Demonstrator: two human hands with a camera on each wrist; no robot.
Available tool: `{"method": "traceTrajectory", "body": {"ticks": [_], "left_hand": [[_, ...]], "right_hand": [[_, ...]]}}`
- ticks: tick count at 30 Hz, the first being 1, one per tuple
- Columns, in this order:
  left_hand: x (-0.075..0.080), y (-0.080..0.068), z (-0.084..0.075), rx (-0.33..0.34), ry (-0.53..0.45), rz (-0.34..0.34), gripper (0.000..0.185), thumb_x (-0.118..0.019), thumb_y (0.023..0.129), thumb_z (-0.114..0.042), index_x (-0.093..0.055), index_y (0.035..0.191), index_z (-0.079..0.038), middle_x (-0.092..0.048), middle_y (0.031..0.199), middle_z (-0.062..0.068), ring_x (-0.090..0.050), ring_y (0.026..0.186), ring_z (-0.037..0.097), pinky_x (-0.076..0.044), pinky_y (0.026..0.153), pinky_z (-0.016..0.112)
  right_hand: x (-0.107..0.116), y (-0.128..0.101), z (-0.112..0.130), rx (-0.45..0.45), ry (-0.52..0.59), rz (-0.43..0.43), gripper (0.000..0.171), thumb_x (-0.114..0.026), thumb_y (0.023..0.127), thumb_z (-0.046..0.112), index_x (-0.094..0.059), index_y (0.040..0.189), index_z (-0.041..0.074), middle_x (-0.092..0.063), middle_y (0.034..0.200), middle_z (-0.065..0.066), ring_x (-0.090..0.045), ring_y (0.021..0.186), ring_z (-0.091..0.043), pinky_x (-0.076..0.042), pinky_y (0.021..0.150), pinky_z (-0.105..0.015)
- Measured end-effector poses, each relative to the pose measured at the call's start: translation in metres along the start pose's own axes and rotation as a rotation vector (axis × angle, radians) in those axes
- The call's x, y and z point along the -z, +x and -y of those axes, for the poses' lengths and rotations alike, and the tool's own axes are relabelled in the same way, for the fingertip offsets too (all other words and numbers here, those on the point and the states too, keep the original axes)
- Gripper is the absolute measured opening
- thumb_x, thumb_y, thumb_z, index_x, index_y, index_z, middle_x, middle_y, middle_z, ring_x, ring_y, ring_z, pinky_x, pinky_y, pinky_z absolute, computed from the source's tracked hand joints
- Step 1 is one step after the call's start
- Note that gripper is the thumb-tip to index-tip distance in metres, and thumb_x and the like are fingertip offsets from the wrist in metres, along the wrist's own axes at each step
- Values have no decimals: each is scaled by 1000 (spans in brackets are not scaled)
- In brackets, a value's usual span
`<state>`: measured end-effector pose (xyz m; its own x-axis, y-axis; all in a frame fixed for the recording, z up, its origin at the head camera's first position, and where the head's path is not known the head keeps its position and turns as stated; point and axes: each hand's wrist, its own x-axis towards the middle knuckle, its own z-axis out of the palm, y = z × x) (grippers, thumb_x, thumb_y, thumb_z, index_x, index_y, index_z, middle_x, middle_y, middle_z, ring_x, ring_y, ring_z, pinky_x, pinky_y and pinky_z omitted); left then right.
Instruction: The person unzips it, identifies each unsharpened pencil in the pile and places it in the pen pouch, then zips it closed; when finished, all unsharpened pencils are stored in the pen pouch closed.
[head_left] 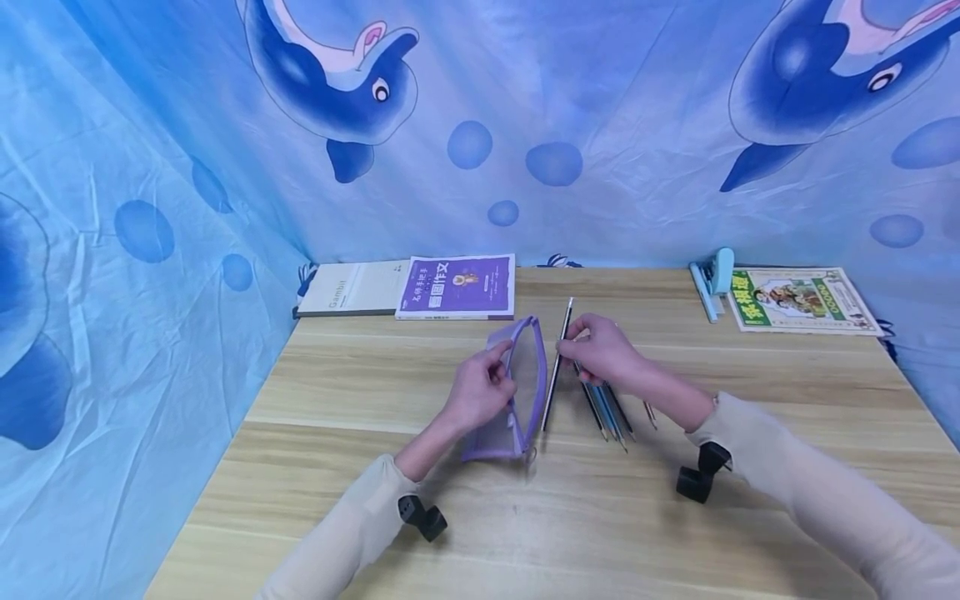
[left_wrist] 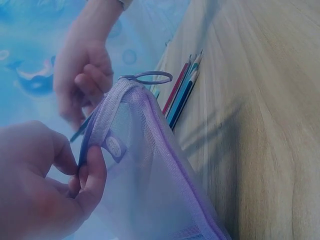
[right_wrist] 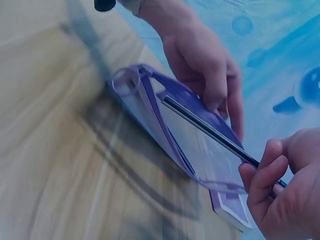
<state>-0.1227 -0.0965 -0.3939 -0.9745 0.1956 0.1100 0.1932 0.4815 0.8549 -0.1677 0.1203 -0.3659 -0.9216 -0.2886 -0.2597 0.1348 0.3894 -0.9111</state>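
Note:
A purple mesh zip pouch [head_left: 498, 437] stands on the table with its mouth open to the right. My left hand [head_left: 480, 392] pinches its edge between thumb and fingers, seen closely in the left wrist view. My right hand [head_left: 603, 346] grips a dark striped pencil [head_left: 553, 385] near its upper part. In the right wrist view, the pencil's lower end [right_wrist: 172, 104] points at the pouch's mouth [right_wrist: 155, 107]. Several pencils [head_left: 609, 412] lie in a loose bunch below my right hand. One more pencil [head_left: 650, 414] lies apart, partly hidden by the right wrist.
At the back left lie a purple book [head_left: 491, 287] and a pale book [head_left: 352, 287]. A light blue stapler [head_left: 722, 271], a light blue pen-like item [head_left: 703, 293] and a green-and-white booklet [head_left: 806, 302] lie at the back right. A blue dolphin-print curtain [head_left: 525, 92] hangs behind.

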Motion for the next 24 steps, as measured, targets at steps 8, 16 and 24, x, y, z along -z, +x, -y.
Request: {"method": "traceTrajectory", "body": {"ticks": [8,16,24], "left_hand": [[0,1,1,-7,-2,3,65,-62,77,11,-48,141,11,-53,79,4,-53,66,14,-55,53,26],[1,1,1,-16,12,-7,65,-62,77,9,-48,140,11,-52,78,-1,-53,66,13,-54,54,26],[1,0,-1,-8,14,-1,65,-62,78,10,-48,141,11,-53,78,0,-53,65,12,-54,54,26]], "right_hand": [[-25,1,3,3,43,42,25,-60,94,7,-47,113,-3,-70,82,-16,-49,43,-11,-39,38,-23],[-38,3,0,8,29,71,21,-62,94,6,-50,110,-3,-71,77,-12,-50,43,-12,-38,39,-24],[-42,9,-5,9,3,85,19,-64,93,6,-54,106,-3,-70,76,-13,-50,43,-11,-38,38,-22]]}}
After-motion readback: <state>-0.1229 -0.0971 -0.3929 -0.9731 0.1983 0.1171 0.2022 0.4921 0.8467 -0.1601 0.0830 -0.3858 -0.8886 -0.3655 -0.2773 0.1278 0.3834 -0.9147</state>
